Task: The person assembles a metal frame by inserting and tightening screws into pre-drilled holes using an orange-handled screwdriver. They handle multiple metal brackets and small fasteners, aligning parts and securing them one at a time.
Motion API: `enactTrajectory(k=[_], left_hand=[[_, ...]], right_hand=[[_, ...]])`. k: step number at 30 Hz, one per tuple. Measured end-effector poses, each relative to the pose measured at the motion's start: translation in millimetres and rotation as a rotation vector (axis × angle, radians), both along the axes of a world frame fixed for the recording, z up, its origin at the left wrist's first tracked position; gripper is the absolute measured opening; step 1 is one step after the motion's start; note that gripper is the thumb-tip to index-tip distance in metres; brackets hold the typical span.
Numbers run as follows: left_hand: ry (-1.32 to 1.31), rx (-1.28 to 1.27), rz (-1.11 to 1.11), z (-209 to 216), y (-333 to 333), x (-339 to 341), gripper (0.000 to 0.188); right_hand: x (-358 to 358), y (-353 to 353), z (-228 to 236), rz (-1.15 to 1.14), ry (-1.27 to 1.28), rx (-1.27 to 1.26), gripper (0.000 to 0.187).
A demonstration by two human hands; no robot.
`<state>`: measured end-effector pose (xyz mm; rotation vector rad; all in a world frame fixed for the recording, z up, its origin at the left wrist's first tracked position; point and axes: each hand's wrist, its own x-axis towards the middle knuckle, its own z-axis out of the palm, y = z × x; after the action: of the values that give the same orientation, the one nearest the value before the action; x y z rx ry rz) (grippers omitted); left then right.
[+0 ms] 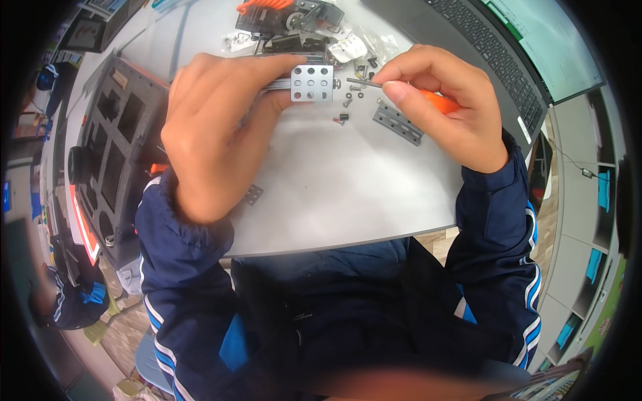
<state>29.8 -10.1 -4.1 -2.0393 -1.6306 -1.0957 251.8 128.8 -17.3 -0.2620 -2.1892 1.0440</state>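
My left hand [217,123] is closed around a silver metal piece, pinching it between thumb and fingers over the table. At its right end is a square plate with rows of holes [312,83]. From the right side of that plate a screw [337,84] sticks out. My right hand [451,97] grips an orange-handled screwdriver [439,102], its thin dark shaft pointing left. The shaft's tip is close to the screw, with a small gap between them. My left fingers hide much of the metal piece.
Loose screws and washers [348,103] lie beyond my hands, beside a grey perforated bracket [398,124]. Farther back are a dark mechanical assembly [291,20] and plastic bags [378,43]. A laptop [485,57] stands right, a foam-lined case [127,120] left. Another person [73,301] is at far left.
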Motion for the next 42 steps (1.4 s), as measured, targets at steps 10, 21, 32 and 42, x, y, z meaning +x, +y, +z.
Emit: enactTrajectory(k=[10, 21, 32, 42], left_hand=[[0.031, 0.033, -0.026, -3, 2, -2, 0.039], [0.056, 0.068, -0.033, -2, 2, -3, 0.040], [0.168, 0.038, -0.085, 4, -6, -5, 0.043], [0.233, 0.036, -0.142, 4, -7, -5, 0.045]], right_hand=[[-2, -4, -3, 0.002, -0.050, -0.034, 0.010], [-2, -2, 4, 0.135, -0.187, -0.447, 0.018], [-1, 3, 12, 0.431, -0.418, -1.189, 0.037], [-1, 8, 11, 0.504, -0.509, -1.155, 0.040]])
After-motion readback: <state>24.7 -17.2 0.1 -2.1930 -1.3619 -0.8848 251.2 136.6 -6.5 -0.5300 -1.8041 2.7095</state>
